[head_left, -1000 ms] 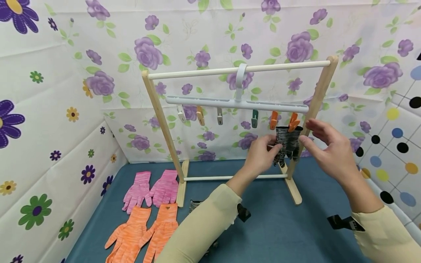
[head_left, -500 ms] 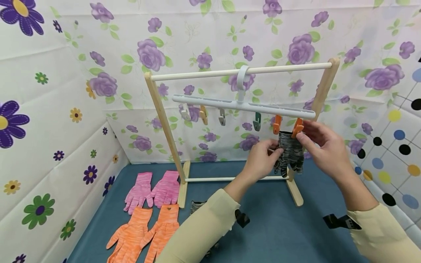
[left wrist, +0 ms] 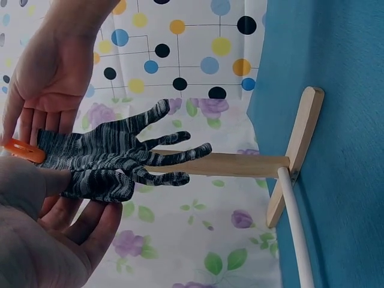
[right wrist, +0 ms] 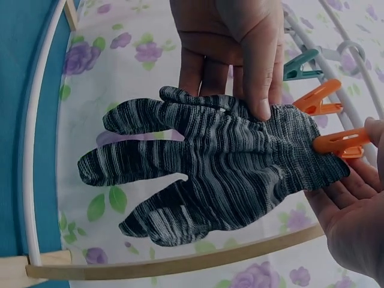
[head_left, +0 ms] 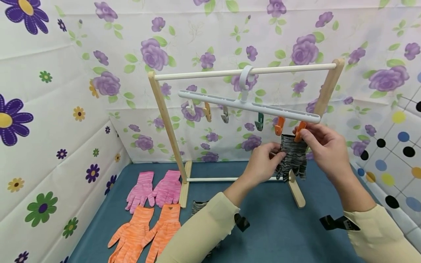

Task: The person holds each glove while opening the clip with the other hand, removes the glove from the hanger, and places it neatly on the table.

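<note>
A black-and-grey striped knit glove [head_left: 294, 155] hangs fingers down under the right end of the pale hanger [head_left: 227, 101]. My left hand [head_left: 262, 163] pinches its left edge between thumb and fingers, as the right wrist view also shows. With thumb and fingers my right hand [head_left: 327, 149] pinches the orange clothespin [head_left: 300, 131] at the glove's cuff. In the right wrist view that clothespin [right wrist: 342, 141] sits over the cuff edge. A second orange clothespin [head_left: 279, 126] hangs just left of it, holding nothing.
The hanger hooks over the top bar of a wooden rack [head_left: 167, 124]. Green [head_left: 260, 121], grey, yellow and white clothespins hang along it. Pink gloves [head_left: 140, 190] and orange gloves [head_left: 131, 233] lie on the blue table at left. Another striped glove [head_left: 198, 207] is partly hidden by the left sleeve.
My right hand has moved in from beside the glove and now pinches the orange clothespin. The hanger's right end has dipped and swung, and the glove hangs slightly lower.
</note>
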`<state>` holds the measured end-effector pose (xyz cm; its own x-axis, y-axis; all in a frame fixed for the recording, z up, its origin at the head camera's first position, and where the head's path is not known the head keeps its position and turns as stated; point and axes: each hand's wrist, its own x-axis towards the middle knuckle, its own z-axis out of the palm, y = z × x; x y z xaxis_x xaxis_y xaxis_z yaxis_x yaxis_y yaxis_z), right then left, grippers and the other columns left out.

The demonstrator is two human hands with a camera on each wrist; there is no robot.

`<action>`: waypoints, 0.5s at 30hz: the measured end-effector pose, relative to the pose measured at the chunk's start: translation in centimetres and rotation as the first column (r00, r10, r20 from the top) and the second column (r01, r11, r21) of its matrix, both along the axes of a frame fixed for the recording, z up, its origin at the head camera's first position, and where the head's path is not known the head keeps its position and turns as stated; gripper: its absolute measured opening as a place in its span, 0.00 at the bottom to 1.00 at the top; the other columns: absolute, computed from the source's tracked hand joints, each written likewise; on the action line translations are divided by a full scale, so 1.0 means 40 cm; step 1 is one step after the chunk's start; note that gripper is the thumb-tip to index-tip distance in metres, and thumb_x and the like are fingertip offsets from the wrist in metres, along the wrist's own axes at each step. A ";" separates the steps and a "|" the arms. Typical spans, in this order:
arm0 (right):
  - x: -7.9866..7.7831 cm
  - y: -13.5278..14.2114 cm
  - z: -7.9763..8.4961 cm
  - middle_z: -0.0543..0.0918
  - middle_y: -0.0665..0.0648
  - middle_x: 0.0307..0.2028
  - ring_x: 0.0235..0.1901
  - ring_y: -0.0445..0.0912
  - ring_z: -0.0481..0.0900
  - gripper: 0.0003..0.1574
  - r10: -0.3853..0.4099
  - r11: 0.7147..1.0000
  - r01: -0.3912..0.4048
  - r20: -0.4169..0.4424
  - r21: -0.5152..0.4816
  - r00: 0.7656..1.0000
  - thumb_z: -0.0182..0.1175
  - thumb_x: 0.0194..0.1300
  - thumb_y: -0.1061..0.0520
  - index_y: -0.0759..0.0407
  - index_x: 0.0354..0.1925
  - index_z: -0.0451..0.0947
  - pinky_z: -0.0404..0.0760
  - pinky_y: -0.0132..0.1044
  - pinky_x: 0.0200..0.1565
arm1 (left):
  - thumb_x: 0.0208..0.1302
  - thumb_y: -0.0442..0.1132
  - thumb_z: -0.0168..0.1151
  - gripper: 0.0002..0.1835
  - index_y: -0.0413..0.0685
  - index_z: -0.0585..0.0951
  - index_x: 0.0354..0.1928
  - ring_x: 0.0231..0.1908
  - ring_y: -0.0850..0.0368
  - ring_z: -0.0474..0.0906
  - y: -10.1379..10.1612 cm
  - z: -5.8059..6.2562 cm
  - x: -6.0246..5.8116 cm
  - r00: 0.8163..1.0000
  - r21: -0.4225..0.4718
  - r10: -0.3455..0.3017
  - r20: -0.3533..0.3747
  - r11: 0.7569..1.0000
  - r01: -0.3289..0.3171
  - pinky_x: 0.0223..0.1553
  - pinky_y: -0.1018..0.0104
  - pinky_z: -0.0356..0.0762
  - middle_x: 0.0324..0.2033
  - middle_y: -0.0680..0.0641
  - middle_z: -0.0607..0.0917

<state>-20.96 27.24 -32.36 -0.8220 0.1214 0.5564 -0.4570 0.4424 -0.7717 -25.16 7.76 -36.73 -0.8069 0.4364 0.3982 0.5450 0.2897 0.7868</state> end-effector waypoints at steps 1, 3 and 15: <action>0.000 -0.001 0.000 0.86 0.43 0.50 0.50 0.38 0.83 0.25 0.002 1.000 -0.002 0.001 -0.013 1.000 0.62 0.80 0.51 0.62 0.67 0.80 0.80 0.23 0.48 | 0.81 0.42 0.61 0.16 0.44 0.84 0.63 0.37 0.72 0.80 -0.001 0.000 0.001 1.000 0.001 -0.004 0.001 1.000 0.004 0.37 0.77 0.79 0.45 0.53 0.88; 0.000 -0.002 -0.001 0.86 0.45 0.50 0.50 0.39 0.83 0.24 0.016 0.999 -0.016 -0.001 -0.049 1.000 0.62 0.80 0.52 0.64 0.67 0.80 0.80 0.23 0.49 | 0.81 0.42 0.61 0.16 0.44 0.84 0.63 0.36 0.72 0.80 -0.002 0.001 0.003 1.000 0.003 -0.010 0.003 1.000 0.010 0.37 0.77 0.79 0.45 0.53 0.88; -0.004 -0.012 -0.006 0.89 0.49 0.48 0.48 0.42 0.86 0.21 0.078 0.970 -0.086 -0.045 -0.228 0.996 0.65 0.77 0.58 0.68 0.63 0.82 0.82 0.25 0.49 | 0.81 0.42 0.62 0.17 0.44 0.83 0.64 0.36 0.72 0.80 -0.010 -0.002 0.010 1.000 0.013 -0.012 0.024 1.000 0.011 0.38 0.76 0.80 0.46 0.52 0.89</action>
